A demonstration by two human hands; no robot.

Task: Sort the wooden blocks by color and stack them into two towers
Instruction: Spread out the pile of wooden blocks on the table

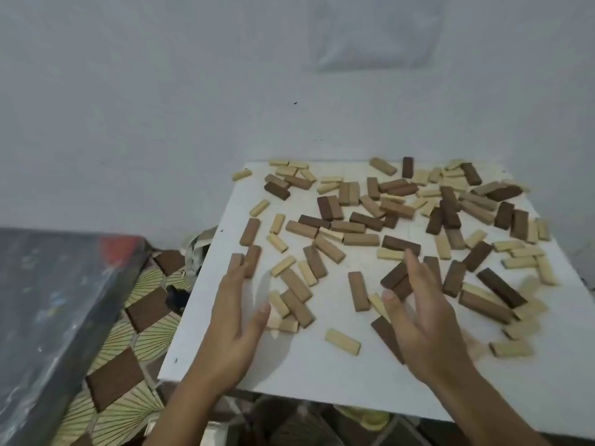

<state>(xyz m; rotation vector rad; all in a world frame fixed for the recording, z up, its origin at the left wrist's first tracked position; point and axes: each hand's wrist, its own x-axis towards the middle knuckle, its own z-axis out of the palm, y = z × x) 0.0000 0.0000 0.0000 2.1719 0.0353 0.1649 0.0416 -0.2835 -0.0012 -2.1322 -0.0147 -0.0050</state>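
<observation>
Matt wooden blocks [360, 239] lie on a smooth matt white board [322, 365].

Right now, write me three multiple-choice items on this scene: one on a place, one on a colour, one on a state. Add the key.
1. Where do the wooden blocks lie?
A. On the patterned floor
B. Scattered on the white board
C. In a box

2. What colour is the lone block near the board's front edge, between the left hand and the right hand?
A. Pale
B. Dark brown
C. Red

3. How far is the stacking?
A. Two towers stand
B. One tower stands
C. No tower stands

Key: 1 B, the blocks are spread over the board's top; 2 A, it is light cream wood; 3 C, the blocks lie loose in a jumble.
</observation>
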